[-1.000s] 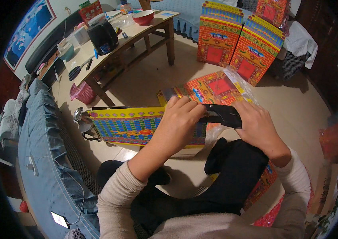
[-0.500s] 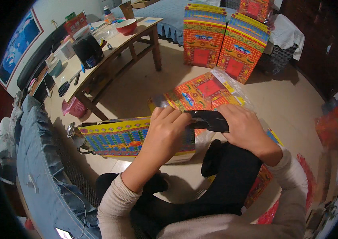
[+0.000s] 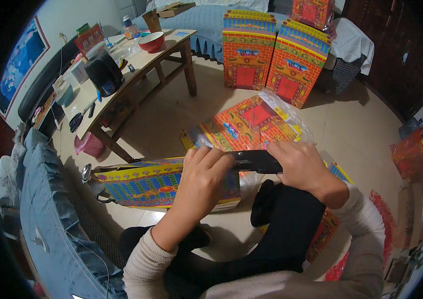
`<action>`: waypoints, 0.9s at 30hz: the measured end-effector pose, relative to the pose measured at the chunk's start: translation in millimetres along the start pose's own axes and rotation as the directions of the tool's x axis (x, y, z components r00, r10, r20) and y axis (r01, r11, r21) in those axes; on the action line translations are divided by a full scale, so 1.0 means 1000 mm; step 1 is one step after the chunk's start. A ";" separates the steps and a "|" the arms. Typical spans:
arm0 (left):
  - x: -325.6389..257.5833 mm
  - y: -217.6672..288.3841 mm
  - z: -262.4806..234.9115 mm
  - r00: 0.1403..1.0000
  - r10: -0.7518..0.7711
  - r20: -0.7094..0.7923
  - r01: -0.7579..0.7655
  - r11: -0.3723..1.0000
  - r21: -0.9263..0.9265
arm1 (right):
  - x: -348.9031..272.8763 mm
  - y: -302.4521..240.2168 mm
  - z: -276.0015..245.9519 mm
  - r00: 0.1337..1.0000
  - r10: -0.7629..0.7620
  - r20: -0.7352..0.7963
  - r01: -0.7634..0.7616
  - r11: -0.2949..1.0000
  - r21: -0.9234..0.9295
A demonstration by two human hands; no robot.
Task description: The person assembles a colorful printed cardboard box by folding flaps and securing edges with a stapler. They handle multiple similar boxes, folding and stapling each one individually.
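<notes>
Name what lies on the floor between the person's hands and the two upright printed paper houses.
In the head view, a flat printed sheet in clear plastic wrap lies between the hands and the paper houses; beyond it, bare floor.

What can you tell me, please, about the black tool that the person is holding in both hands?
The black tool is a long, slim, dark object, apparently a stapler, though its details are hard to make out. It lies roughly level above the person's lap, at the right end of a folded blue and yellow patterned card sheet. The left hand covers its left end and the right hand grips its right end, hiding both tips.
</notes>
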State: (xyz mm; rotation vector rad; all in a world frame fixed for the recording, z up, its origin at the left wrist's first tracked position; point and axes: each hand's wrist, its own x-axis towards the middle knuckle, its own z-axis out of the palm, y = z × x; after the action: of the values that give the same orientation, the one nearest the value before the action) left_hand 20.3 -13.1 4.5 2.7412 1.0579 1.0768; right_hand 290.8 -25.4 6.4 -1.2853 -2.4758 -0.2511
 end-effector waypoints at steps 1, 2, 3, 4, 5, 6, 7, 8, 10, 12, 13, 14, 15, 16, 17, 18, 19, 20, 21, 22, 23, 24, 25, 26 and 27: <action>0.000 0.000 0.000 1.000 0.002 -0.004 -0.002 1.000 0.013 | -0.001 0.000 -0.001 0.999 -0.031 -0.006 0.031 1.000 -0.004; -0.001 0.001 0.000 1.000 0.004 -0.008 -0.004 1.000 0.023 | -0.003 0.000 0.001 1.000 -0.018 0.021 0.018 1.000 -0.010; -0.001 0.001 0.000 1.000 0.007 -0.022 -0.007 1.000 0.015 | -0.006 0.001 0.004 0.999 -0.004 0.048 0.005 1.000 -0.017; -0.001 0.002 -0.001 0.999 0.011 -0.036 -0.010 1.000 0.007 | -0.007 0.001 0.006 0.997 0.010 0.074 -0.009 1.000 -0.025; -0.001 0.002 -0.001 0.999 0.012 -0.049 -0.012 1.000 -0.001 | -0.005 0.001 0.006 1.000 0.018 0.022 -0.018 1.000 -0.009; -0.001 0.003 -0.001 0.999 0.023 -0.045 -0.023 1.000 0.012 | -0.003 0.000 0.005 0.999 0.027 -0.030 -0.027 1.000 0.006; -0.001 0.004 -0.001 0.999 0.034 -0.041 -0.033 0.999 0.025 | -0.001 0.000 0.004 0.996 0.036 -0.081 -0.034 0.999 0.022; -0.001 0.004 -0.001 0.998 0.045 -0.037 -0.043 0.998 0.038 | -0.001 -0.001 0.004 0.995 0.079 -0.057 -0.075 0.995 0.061; -0.001 0.004 -0.001 0.999 0.034 -0.028 -0.033 0.999 0.033 | -0.002 -0.004 0.002 0.987 0.160 -0.004 -0.158 0.978 0.133; -0.002 0.003 -0.003 1.000 0.021 -0.018 -0.020 0.999 0.044 | -0.003 -0.010 -0.002 0.974 0.227 0.016 -0.225 0.949 0.219; -0.002 0.002 -0.003 1.000 0.014 -0.013 -0.013 0.998 0.056 | -0.005 -0.013 -0.003 0.965 0.259 0.028 -0.257 0.930 0.262; -0.002 0.002 -0.004 1.000 0.007 -0.009 -0.006 0.998 0.066 | -0.008 -0.014 -0.002 0.963 0.270 -0.007 -0.260 0.934 0.244; -0.002 0.002 -0.004 1.000 -0.016 -0.007 0.017 0.997 0.079 | -0.012 -0.014 -0.001 0.959 0.280 -0.043 -0.264 0.938 0.226; -0.001 0.001 -0.005 0.999 -0.040 -0.004 0.040 0.995 0.091 | -0.016 -0.013 0.001 0.954 0.289 -0.080 -0.267 0.941 0.209; 0.000 0.001 -0.007 0.998 -0.063 -0.001 0.062 0.993 0.105 | -0.020 -0.011 0.003 0.943 0.318 -0.100 -0.289 0.929 0.230; 0.001 0.002 -0.008 0.998 -0.063 0.004 0.062 0.993 0.102 | -0.024 -0.009 0.006 0.930 0.348 -0.119 -0.310 0.917 0.252; 0.002 0.003 -0.011 0.998 -0.064 0.009 0.062 0.993 0.101 | -0.026 -0.008 0.009 0.916 0.377 -0.137 -0.330 0.903 0.274; 0.004 0.005 -0.011 0.998 -0.060 0.012 0.058 0.994 0.094 | -0.028 -0.009 0.010 0.890 0.440 -0.116 -0.373 0.851 0.369; 0.005 0.005 -0.010 0.997 -0.067 0.035 0.063 0.992 0.106 | -0.031 -0.011 0.011 0.862 0.499 -0.089 -0.409 0.788 0.459; 0.005 0.005 -0.008 0.996 -0.075 0.057 0.068 0.991 0.119 | -0.033 -0.012 0.013 0.831 0.553 -0.056 -0.440 0.715 0.544; 0.006 0.005 -0.007 0.993 -0.082 0.081 0.071 0.989 0.134 | -0.038 -0.009 0.019 0.828 0.559 -0.052 -0.444 0.708 0.549; 0.007 0.005 -0.006 0.992 -0.083 0.091 0.071 0.989 0.130 | -0.043 -0.004 0.026 0.826 0.562 -0.047 -0.447 0.702 0.554; 0.008 0.003 -0.005 0.991 -0.085 0.100 0.072 0.989 0.127 | -0.047 -0.002 0.030 0.824 0.565 -0.041 -0.450 0.697 0.557; 0.007 0.002 -0.006 0.989 -0.096 0.113 0.081 0.988 0.134 | -0.048 -0.005 0.032 0.820 0.572 0.006 -0.442 0.626 0.642; 0.008 0.001 -0.007 0.991 -0.078 0.106 0.063 0.989 0.132 | -0.048 -0.009 0.035 0.818 0.572 0.056 -0.432 0.547 0.717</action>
State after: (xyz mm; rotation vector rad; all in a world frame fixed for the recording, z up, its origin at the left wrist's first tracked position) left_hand 20.8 -10.7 14.2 2.7982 1.2387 0.8652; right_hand 301.7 -56.2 -44.0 -1.4320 -1.6249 0.6511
